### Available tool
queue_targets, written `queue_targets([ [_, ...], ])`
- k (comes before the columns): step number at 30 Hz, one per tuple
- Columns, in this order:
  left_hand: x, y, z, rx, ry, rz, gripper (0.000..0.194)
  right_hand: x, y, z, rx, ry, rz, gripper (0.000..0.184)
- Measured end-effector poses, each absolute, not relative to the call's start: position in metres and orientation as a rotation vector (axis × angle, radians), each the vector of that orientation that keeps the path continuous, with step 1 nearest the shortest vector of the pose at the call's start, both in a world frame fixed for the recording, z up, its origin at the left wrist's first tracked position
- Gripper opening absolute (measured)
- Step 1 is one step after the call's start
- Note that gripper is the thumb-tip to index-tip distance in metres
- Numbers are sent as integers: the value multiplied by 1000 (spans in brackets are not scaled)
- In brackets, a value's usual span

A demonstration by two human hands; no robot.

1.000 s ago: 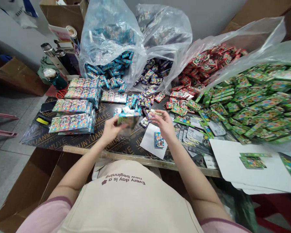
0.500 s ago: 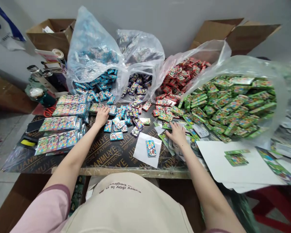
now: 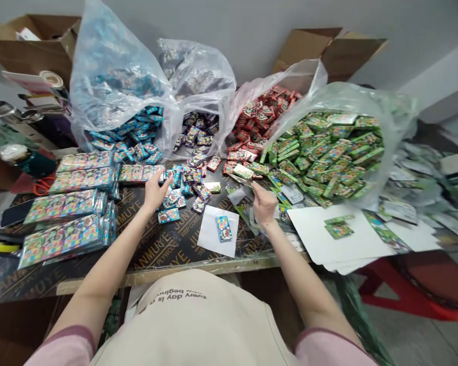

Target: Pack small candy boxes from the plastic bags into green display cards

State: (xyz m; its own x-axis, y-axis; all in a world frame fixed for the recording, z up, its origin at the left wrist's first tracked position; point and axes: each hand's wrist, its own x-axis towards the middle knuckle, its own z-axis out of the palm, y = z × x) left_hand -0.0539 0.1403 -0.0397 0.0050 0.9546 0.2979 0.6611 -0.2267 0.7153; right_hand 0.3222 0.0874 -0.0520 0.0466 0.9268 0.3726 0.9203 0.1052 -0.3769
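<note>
My left hand (image 3: 155, 190) is at the left edge of a loose heap of small blue boxes (image 3: 173, 198), thumb and fingers closing around one blue box at the heap's edge, partly hidden. Behind it lies a row of wrapped packs (image 3: 135, 173). My right hand (image 3: 265, 204) is closed in a pinch on a thin flat packet (image 3: 242, 179), raised over flat clear and green sleeves (image 3: 248, 211). Between my hands, a single blue box (image 3: 223, 229) lies on a white paper square (image 3: 206, 236). Purple boxes (image 3: 200, 198) are mixed into the heap.
Clear bags spill blue (image 3: 137, 129), purple (image 3: 196, 129), red (image 3: 265, 114) and green boxes (image 3: 324, 152) along the back. Wrapped packs (image 3: 64, 236) are stacked at left beside a phone (image 3: 17, 216). White sheets (image 3: 313, 234) overhang the right front edge, above a red stool (image 3: 389, 290).
My left hand has left the top of the wrapped row and turned towards the blue boxes. My right hand has lifted from the sleeves with a thin packet. The view has swung right.
</note>
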Motion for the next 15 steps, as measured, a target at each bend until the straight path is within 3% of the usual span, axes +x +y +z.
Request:
queue_targets([
  [6,33,81,-18,1963,1012,957,86,233,65,-13,-1627,-1345,163,45],
  [11,44,87,3,2088,1145,1122,103,183,78,17,-1590,-1067,533,60],
  [15,29,88,10,2120,1294,1169,113,152,74,19,-1341,-1160,852,63],
])
